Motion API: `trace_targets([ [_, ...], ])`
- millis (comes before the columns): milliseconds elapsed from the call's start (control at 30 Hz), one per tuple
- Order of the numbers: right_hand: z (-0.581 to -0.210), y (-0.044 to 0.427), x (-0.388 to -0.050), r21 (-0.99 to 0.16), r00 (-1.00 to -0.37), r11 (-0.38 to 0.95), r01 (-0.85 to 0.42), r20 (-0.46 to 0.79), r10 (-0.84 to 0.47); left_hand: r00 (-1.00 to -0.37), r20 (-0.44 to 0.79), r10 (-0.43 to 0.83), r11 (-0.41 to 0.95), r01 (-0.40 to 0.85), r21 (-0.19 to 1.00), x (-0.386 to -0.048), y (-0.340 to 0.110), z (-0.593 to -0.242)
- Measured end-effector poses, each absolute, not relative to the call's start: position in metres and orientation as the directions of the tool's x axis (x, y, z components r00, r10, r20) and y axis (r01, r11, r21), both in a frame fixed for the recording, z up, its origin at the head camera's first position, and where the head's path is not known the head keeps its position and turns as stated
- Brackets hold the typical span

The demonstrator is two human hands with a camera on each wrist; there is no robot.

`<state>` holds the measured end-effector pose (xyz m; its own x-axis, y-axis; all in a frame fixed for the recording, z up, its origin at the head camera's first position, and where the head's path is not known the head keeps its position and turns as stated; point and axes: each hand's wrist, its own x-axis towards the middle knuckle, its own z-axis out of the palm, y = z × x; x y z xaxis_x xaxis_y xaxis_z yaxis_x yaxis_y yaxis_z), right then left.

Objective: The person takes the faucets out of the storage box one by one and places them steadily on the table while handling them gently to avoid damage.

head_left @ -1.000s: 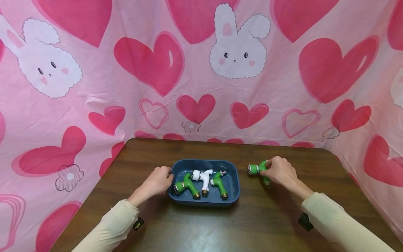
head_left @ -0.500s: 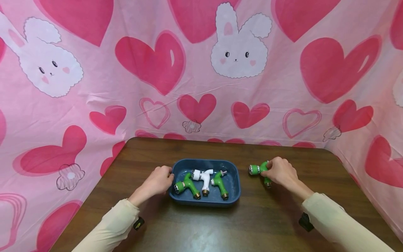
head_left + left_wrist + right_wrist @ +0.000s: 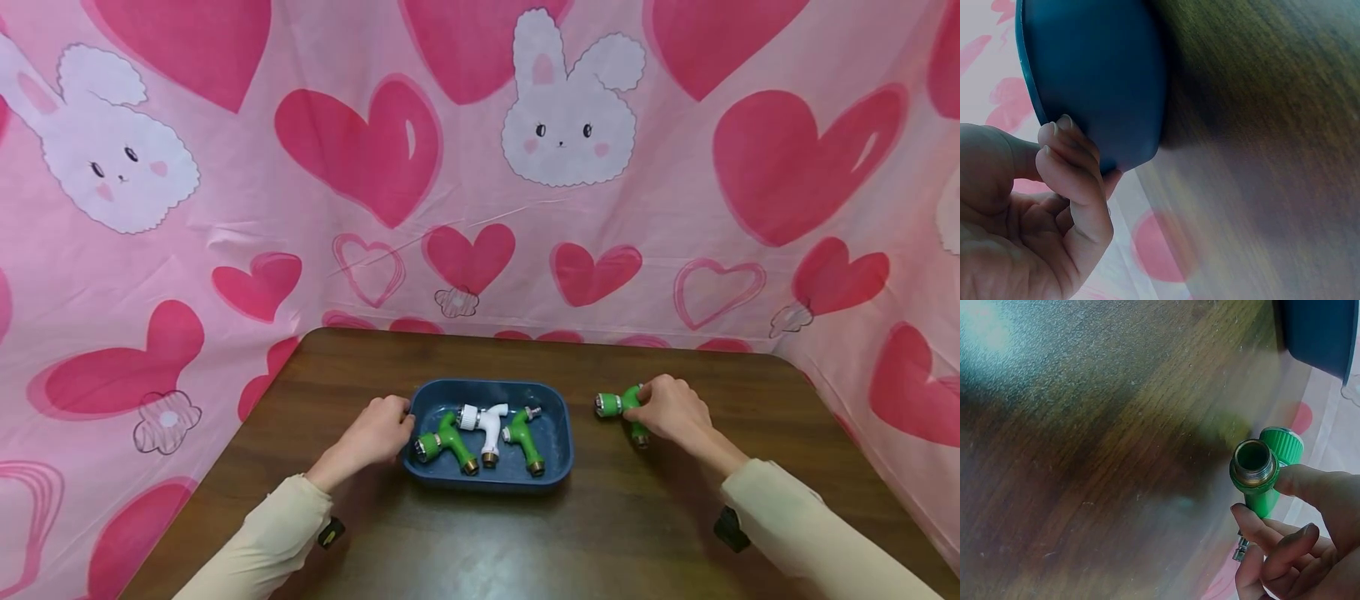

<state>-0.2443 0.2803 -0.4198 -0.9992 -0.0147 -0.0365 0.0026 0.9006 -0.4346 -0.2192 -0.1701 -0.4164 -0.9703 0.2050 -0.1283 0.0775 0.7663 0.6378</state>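
In the head view, your right hand point(image 3: 675, 408), right of centre in the lower half of the frame, holds a green faucet point(image 3: 613, 405) between thumb and fingers. The faucet's ribbed knob points left, toward the blue tub point(image 3: 555, 429), and its brass end points down the frame. In the right wrist view, that threaded end shows its open mouth, with a small metal nozzle point(image 3: 1240, 549) lower down, near your fingertips. You cannot tell from these views whether the faucet touches the desk point(image 3: 540, 542).

Your left hand point(image 3: 375, 429), left of centre, grips the left end of the tub; the left wrist view shows your curled fingers against its outer wall, near the rim. The tub sits on the desk in the lower middle of the frame, well apart from your right hand. Inside it lie three more faucets: a green one with a ribbed knob point(image 3: 450, 440) at left, a white one point(image 3: 489, 429) in the middle and a green one with a metal nozzle point(image 3: 527, 446) at right. Behind the desk, a pink cloth point(image 3: 480, 196) with hearts and rabbits fills the upper frame.
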Motion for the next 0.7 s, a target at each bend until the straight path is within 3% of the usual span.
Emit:
trace_targets([
  [700, -0.4255, 0.2857, -0.2472, -0.437, -0.998, 0.899, 0.0, -0.055, -0.027, -0.97, -0.135, 0.204, 0.766, 0.072, 0.639, -0.2198, -0.1704, -0.4164],
])
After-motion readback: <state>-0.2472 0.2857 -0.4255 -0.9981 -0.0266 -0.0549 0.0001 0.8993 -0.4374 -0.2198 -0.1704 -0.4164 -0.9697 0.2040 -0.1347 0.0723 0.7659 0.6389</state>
